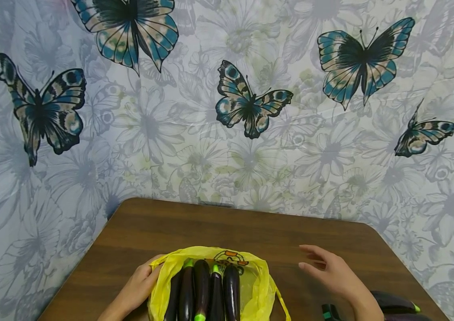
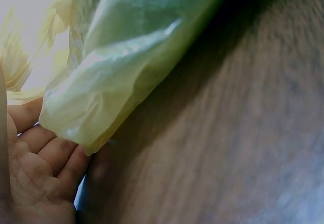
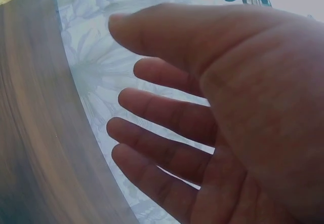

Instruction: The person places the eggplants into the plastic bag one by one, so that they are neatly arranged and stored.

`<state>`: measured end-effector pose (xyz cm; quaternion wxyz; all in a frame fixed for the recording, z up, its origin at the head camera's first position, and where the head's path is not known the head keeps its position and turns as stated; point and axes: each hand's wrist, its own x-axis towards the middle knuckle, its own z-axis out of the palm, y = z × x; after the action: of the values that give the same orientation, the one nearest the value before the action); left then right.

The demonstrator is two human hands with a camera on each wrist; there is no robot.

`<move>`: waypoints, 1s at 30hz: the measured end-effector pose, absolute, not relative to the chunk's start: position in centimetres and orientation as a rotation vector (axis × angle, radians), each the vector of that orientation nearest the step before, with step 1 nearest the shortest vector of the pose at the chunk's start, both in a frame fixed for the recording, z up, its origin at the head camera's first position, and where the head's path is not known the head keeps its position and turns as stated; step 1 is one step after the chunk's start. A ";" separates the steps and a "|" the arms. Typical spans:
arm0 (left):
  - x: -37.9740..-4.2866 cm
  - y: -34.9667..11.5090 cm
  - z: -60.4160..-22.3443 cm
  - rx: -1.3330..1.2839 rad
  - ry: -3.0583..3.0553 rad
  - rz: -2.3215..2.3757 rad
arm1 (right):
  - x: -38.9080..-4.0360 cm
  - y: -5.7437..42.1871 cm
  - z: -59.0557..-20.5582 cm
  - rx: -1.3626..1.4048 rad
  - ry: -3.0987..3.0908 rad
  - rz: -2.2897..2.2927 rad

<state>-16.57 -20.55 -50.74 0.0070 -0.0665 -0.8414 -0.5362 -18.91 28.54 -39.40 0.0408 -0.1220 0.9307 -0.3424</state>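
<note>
A yellow plastic bag (image 1: 257,285) stands with its mouth spread on the table, and several dark purple eggplants (image 1: 202,285) lie side by side inside it. My left hand (image 1: 140,283) grips the bag's left rim; from the left wrist, the fingers (image 2: 55,155) reach behind a fold of the plastic (image 2: 121,82). To the right of the bag, my right hand (image 1: 333,272) is held apart from it with nothing in its grasp. The right wrist view shows its fingers (image 3: 167,112) spread and loosely bent, thumb raised.
More eggplants (image 1: 395,303) lie at the table's right side, partly hidden by the right forearm. A small black item with a green band (image 1: 330,312) is beside that forearm. The brown wooden table (image 1: 211,223) ends at a wall (image 1: 187,156) covered with butterflies and flowers.
</note>
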 end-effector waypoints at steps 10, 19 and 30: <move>-16.7 -20.6 -50.8 -0.215 -2.615 -1.705 | -19.0 30.1 -39.4 -0.286 2.876 -1.012; -16.7 -20.6 -50.9 -0.218 -2.615 -1.720 | -19.0 32.1 -39.5 -0.184 2.903 -0.922; -16.7 -20.6 -50.8 -0.210 -2.637 -1.701 | -19.5 33.6 -40.0 0.012 3.053 -0.832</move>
<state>-16.74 -20.60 -50.84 -0.0019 -0.0669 -0.8385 -0.5408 -19.49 33.58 -40.00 -0.0113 0.0037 0.9647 -0.2630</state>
